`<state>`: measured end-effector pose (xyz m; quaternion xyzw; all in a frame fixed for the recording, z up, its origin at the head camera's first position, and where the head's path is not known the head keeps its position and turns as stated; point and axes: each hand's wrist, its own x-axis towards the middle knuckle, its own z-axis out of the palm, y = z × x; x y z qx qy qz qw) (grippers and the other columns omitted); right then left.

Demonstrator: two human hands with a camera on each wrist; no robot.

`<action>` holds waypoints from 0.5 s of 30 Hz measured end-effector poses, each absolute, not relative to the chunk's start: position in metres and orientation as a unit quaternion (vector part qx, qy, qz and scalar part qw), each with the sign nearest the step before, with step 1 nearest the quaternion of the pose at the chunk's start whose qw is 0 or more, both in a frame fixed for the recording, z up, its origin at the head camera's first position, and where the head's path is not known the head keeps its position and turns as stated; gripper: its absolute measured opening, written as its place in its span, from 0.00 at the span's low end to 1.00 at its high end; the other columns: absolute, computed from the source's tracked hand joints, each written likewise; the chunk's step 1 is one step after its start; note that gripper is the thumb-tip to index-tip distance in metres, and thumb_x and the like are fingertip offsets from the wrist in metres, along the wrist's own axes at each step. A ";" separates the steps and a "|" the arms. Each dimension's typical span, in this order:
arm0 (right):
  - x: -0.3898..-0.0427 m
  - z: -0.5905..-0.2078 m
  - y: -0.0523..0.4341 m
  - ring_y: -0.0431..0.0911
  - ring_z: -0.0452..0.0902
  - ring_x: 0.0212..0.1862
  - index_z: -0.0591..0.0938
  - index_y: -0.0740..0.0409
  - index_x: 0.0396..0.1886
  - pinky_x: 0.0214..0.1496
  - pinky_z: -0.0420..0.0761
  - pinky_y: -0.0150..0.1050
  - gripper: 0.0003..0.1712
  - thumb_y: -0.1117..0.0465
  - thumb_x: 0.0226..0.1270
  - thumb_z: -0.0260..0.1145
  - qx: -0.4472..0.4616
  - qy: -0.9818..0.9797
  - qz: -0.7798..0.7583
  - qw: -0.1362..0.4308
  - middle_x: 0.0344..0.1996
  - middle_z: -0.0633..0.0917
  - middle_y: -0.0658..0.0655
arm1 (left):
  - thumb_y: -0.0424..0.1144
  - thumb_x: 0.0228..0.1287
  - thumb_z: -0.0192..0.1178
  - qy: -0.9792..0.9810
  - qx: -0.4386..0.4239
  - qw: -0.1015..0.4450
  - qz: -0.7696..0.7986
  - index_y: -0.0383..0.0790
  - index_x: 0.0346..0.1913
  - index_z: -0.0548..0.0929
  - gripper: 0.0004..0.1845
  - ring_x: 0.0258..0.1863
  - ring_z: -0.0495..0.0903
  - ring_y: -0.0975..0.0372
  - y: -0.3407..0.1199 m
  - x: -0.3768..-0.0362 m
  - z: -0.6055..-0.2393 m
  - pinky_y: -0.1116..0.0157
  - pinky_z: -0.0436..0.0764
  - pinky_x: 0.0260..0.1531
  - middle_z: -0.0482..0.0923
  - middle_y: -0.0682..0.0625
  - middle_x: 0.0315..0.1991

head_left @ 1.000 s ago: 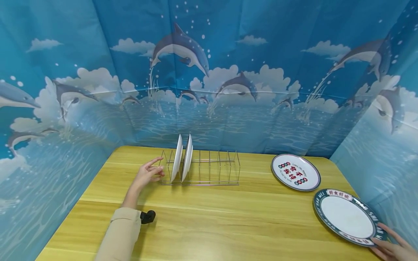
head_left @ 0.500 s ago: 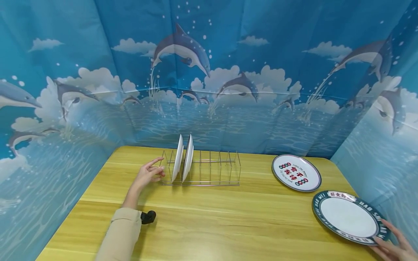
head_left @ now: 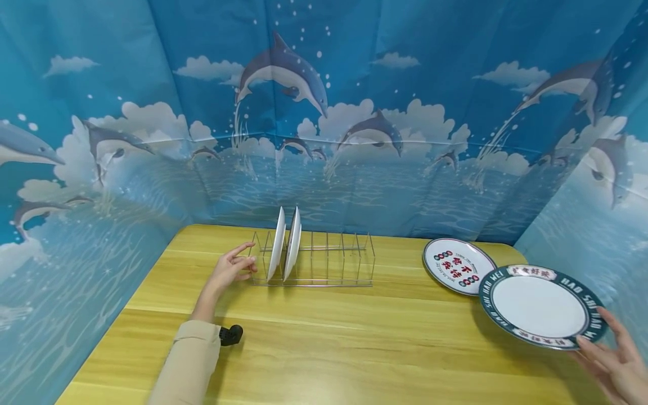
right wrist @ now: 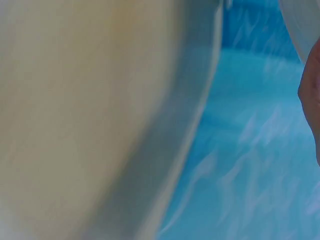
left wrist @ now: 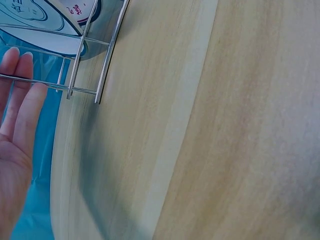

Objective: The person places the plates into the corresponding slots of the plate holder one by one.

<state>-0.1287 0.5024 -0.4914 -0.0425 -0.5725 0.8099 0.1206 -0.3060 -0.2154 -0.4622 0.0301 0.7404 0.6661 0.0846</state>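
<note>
Since 1.0 s ago, we note the green-rimmed plate has come up off the counter and shifted left; its rim now overlaps the near edge of the red-lettered plate, which lies flat as before. Left hand and rack unchanged.

Head view: right hand grasps the green-rimmed plate at its near-right rim, fingers curled under the edge. Plate is tilted, face toward us, clear of the counter. Wire rack stands well apart to the left, long axis running left-right, with 2 white plates upright in its left-end slots; the slots to their right hold nothing. From the held plate, the rack lies left and farther back. Left hand rests at the rack's left end, fingers straight, touching the wire. It is the nearer hand to the rack, but holds nothing.

Left wrist view: left-hand fingers flat against the rack's end wires; a racked plate's printed face shows above.

Right wrist view: blurred. We see a pale curved surface, likely the plate's underside, and blue backdrop; grasp not readable here.
</note>
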 end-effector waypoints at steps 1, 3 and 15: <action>-0.136 -0.494 0.503 0.40 0.81 0.34 0.53 0.34 0.68 0.30 0.83 0.35 0.42 0.79 0.64 0.48 -0.005 -0.563 0.818 0.121 0.38 0.76 0.43 | 0.43 0.61 0.58 0.740 0.029 0.084 0.666 0.45 0.67 0.61 0.32 0.36 0.79 0.58 -0.215 -0.306 -0.462 0.55 0.78 0.46 0.80 0.39 0.37; -0.151 -0.490 0.496 0.43 0.81 0.37 0.54 0.37 0.69 0.32 0.83 0.38 0.43 0.81 0.63 0.46 0.035 -0.558 0.822 0.106 0.42 0.77 0.46 | 0.43 0.61 0.59 0.740 0.024 0.083 0.667 0.45 0.67 0.62 0.32 0.36 0.79 0.58 -0.216 -0.306 -0.462 0.55 0.78 0.45 0.80 0.39 0.36; -0.196 -0.396 0.341 0.45 0.78 0.44 0.51 0.47 0.70 0.42 0.81 0.36 0.39 0.82 0.64 0.42 0.185 -0.546 0.817 0.000 0.48 0.75 0.55 | 0.43 0.62 0.58 0.738 0.045 0.080 0.669 0.42 0.67 0.61 0.32 0.34 0.80 0.61 -0.217 -0.307 -0.463 0.56 0.79 0.43 0.81 0.44 0.33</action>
